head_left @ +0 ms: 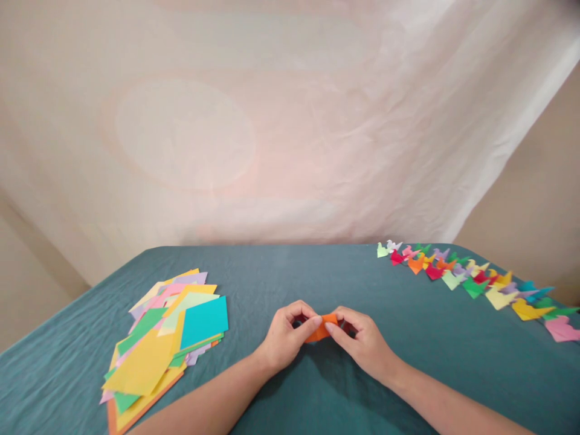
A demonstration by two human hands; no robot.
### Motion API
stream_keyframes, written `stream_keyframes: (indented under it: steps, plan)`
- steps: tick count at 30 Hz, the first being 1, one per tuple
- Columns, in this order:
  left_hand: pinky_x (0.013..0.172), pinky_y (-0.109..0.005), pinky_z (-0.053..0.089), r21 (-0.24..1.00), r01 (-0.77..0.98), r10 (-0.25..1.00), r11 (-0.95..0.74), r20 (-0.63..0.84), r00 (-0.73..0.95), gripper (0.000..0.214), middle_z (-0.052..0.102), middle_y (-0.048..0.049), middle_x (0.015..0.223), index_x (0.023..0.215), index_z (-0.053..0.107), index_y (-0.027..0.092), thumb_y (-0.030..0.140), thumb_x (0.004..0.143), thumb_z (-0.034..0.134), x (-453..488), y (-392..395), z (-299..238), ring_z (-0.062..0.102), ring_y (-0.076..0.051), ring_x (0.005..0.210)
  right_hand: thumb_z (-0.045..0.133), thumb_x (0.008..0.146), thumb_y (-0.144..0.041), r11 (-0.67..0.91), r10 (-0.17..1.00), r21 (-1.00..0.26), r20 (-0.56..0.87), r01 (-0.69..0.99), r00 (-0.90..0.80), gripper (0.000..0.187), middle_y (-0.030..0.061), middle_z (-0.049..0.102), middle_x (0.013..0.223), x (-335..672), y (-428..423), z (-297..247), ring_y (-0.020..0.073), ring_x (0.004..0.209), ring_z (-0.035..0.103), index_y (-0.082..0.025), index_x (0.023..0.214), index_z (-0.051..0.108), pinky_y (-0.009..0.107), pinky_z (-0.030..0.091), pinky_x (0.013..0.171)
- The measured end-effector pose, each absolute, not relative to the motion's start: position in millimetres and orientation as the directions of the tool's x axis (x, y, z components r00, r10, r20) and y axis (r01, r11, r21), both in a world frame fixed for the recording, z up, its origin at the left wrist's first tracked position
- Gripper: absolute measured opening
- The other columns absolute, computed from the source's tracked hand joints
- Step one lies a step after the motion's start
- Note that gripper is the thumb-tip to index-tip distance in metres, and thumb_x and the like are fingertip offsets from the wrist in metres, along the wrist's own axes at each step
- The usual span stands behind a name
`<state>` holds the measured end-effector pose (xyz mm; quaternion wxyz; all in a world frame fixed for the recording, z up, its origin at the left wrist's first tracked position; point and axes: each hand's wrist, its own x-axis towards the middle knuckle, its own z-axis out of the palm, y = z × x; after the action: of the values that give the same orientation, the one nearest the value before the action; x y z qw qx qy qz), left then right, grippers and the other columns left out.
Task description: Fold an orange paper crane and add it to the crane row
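A small folded piece of orange paper point(321, 331) is held between my two hands, over the middle of the table near me. My left hand point(290, 332) pinches its left side, with the thumb lying on the top face. On the other side, my right hand point(362, 338) grips the right part between thumb and fingers. Parts of the paper are covered by the fingertips, so its full folded shape is hidden.
To the left lies a loose, overlapping pile of coloured paper sheets point(149, 356), with a blue sheet point(205, 322) on its right. Rows of folded paper birds point(475, 287) run along the right edge. A dark green cloth point(272, 272) covers the table; a pale sheet point(294, 151) hangs behind.
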<state>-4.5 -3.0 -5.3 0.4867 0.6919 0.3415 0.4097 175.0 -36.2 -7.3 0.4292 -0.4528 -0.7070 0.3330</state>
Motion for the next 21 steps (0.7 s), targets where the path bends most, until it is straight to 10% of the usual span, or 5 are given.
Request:
stream_keyframes:
  steps: [21]
  plan:
    - [0.056,-0.02,0.036,0.996,-0.01,0.938,-0.091,0.089,0.334,0.031,0.054,0.0,0.064,0.072,0.056,0.012,0.042,0.078,0.06,0.0,0.2,-7.8,0.046,-0.01,0.058,0.051,0.085,-0.04,0.21,0.975,-0.925,0.172,0.318,-0.143,0.029,-0.0011,0.055,0.061,177.9,-25.2,-16.0,0.0111,0.056,0.045,-0.016,0.07,0.058,0.022,0.035,0.053]
